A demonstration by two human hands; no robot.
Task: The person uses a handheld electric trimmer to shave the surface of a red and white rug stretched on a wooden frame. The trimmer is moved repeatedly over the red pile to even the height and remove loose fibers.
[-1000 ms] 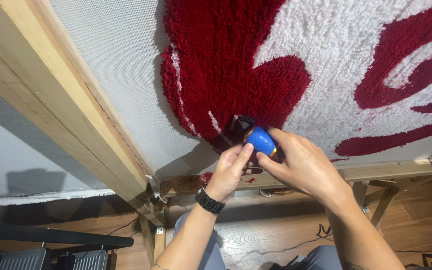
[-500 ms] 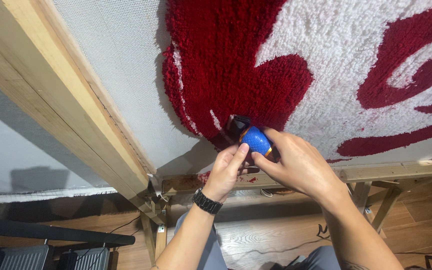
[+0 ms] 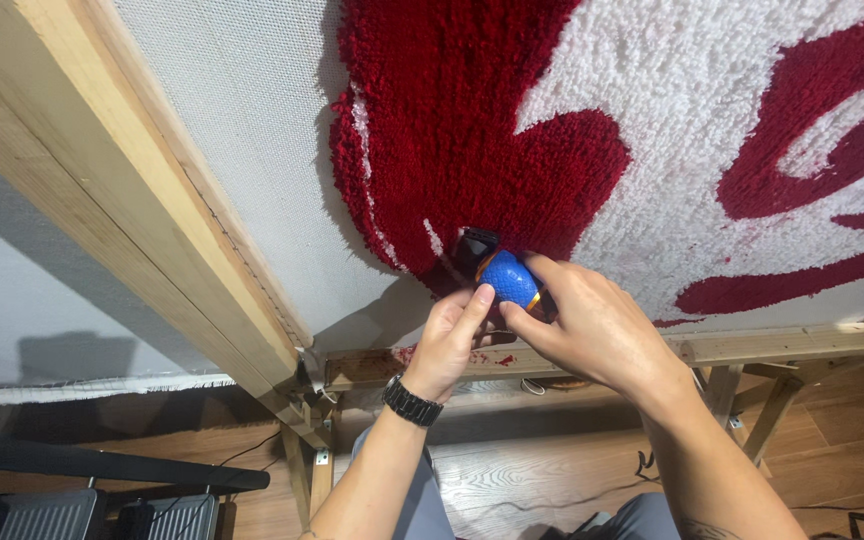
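Note:
A small blue trimmer point(image 3: 508, 277) with a black head is pressed against the lower edge of the red pile of a tufted rug point(image 3: 472, 140) stretched on a wooden frame point(image 3: 142, 215). My right hand point(image 3: 592, 325) wraps around the trimmer from the right. My left hand point(image 3: 449, 340), with a black watch on its wrist, pinches the trimmer's lower left side with thumb and fingertips. The rug has red shapes on white pile; bare grey backing cloth lies to its left.
A wooden crossbar point(image 3: 752, 348) runs under the rug, with red fluff on it. Below are a wood-plank floor point(image 3: 512, 480), frame legs point(image 3: 767, 415), cables, and dark pedal-like boxes point(image 3: 82, 515) at the lower left. A grey wall point(image 3: 12, 300) is at left.
Both hands and the trimmer have shifted slightly up and left along the red pile's lower edge. The grip looks unchanged.

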